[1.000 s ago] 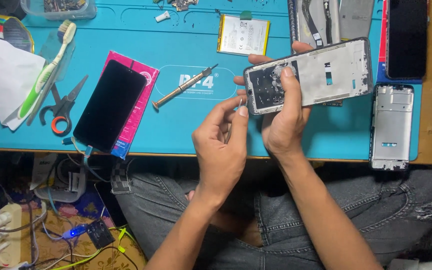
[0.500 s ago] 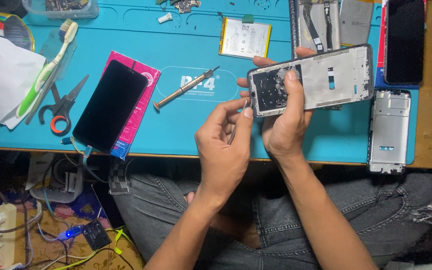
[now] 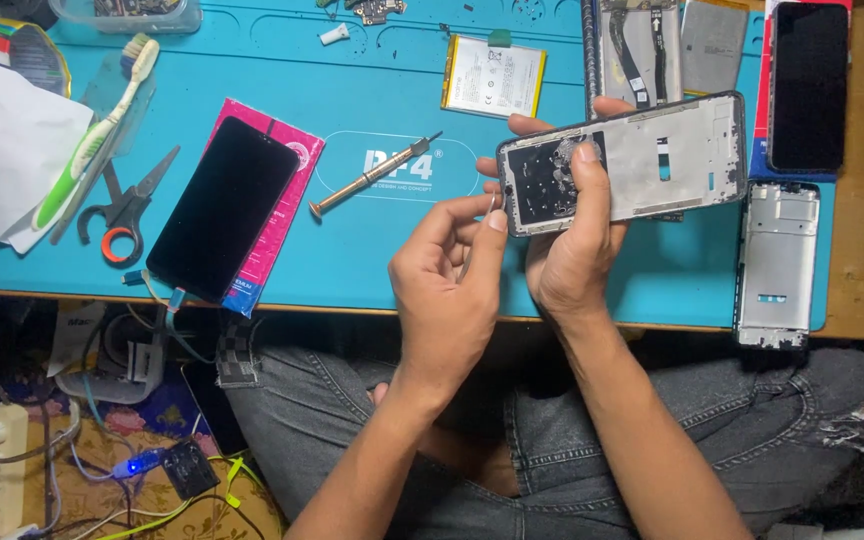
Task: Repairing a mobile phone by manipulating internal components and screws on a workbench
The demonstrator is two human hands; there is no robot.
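A: What's changed vs a sec ago?

B: Phone frame (image 3: 642, 160) sits a bit higher and flatter now, lifted off the surface (image 3: 392, 90). Right hand (image 3: 572, 250) keeps it pinched, thumb on the dark board end, fingers wrapped behind. Left hand (image 3: 447, 275) has edged closer to the frame's left edge; thumb and forefinger closed on a thin metal tool (image 3: 482, 230), prob. tweezers, tip nearly at the frame corner.

A: So what's that mean for the work?

B: Looks like fine picking at that corner is in hand, not done. Just my read.

A: Containers?

B: Clear plastic tub (image 3: 127, 12) at top left, small dark parts inside, can't tell what exactly. Nothing else that holds things.

A: Rest of the surface?

B: Black phone (image 3: 224, 205) on a pink box, unchanged. Screwdriver (image 3: 372, 177) mid-mat, battery (image 3: 494, 76) above it. Scissors (image 3: 127, 210) and toothbrush (image 3: 92, 135) at left. Second silver frame (image 3: 777, 262) at right, apart from the hands.
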